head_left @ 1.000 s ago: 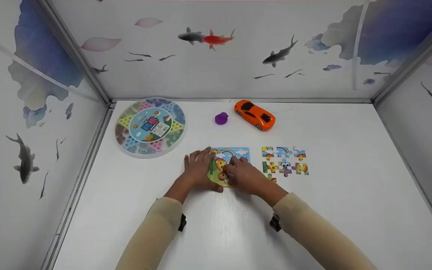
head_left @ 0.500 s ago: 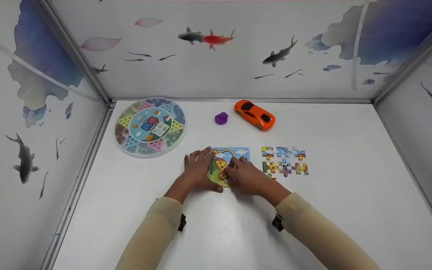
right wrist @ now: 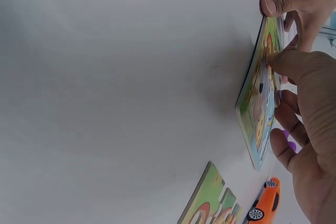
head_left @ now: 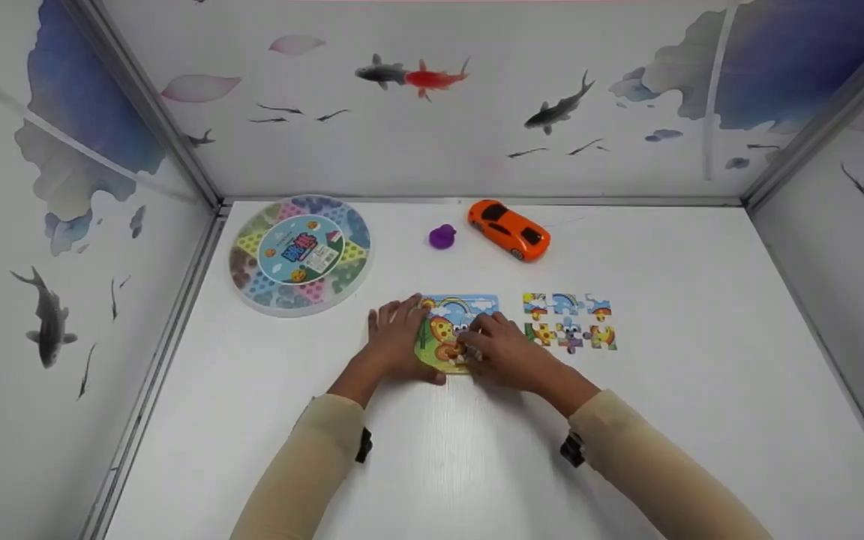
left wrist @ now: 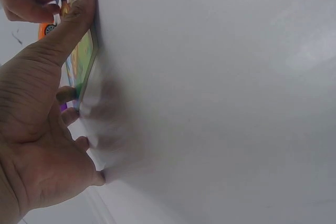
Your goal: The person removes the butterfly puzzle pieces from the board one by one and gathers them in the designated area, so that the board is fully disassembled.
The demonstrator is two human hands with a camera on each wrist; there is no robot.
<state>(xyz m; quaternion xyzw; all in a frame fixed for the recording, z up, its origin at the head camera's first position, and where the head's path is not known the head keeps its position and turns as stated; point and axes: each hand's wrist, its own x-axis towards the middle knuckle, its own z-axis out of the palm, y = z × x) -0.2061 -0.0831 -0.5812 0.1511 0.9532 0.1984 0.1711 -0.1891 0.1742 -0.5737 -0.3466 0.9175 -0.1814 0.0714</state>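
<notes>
Puzzle board (head_left: 456, 330) flat on table (head_left: 702, 390), between both hands. Left hand (head_left: 396, 341) at its 9 o'clock edge, fingers spread, thumb pressing near edge. Right hand (head_left: 503, 352) at 4 o'clock, fingertips pressing a piece into board. 6 loose pieces (head_left: 569, 322) at 3 o'clock

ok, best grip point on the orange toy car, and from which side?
Probably pinch the orange toy car across its two long flanks at mid-body, coming down from above. It stands on its wheels at a diagonal near the back wall, so turn the hand to match. The purple toy lies apart on its left, and both flanks look free.
</notes>
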